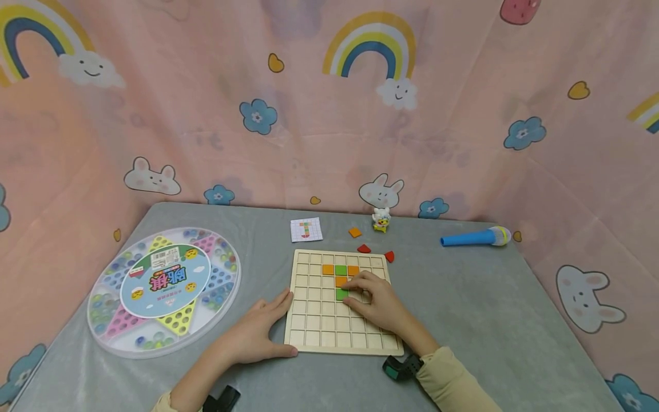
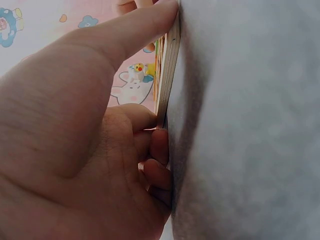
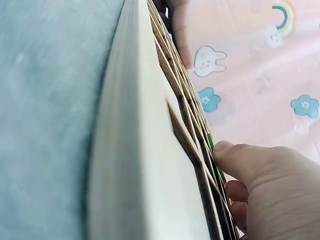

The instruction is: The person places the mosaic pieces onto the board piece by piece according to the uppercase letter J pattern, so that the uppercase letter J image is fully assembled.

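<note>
A wooden grid board [image 1: 319, 337] lies on the table, with orange tiles [image 1: 328, 269] and green tiles [image 1: 340, 269] in its cells. My left hand [image 1: 257, 335] touches the board's left edge with its fingers and its front-left corner with the thumb, also seen from close by in the left wrist view. Over the board, my right hand [image 1: 378, 300] pinches a lower green square tile [image 1: 341, 294] between thumb and fingers, at a grid cell. In the right wrist view the thumb [image 3: 235, 155] touches that green tile; curled fingers are partly hidden behind it.
Behind the board lie a pattern card [image 1: 306, 230], a loose orange tile [image 1: 355, 232], red pieces [image 1: 364, 249] and a small figurine [image 1: 381, 220]. A round Chinese checkers set [image 1: 231, 286] with marbles is at left. A blue toy microphone [image 1: 468, 238] lies at back right.
</note>
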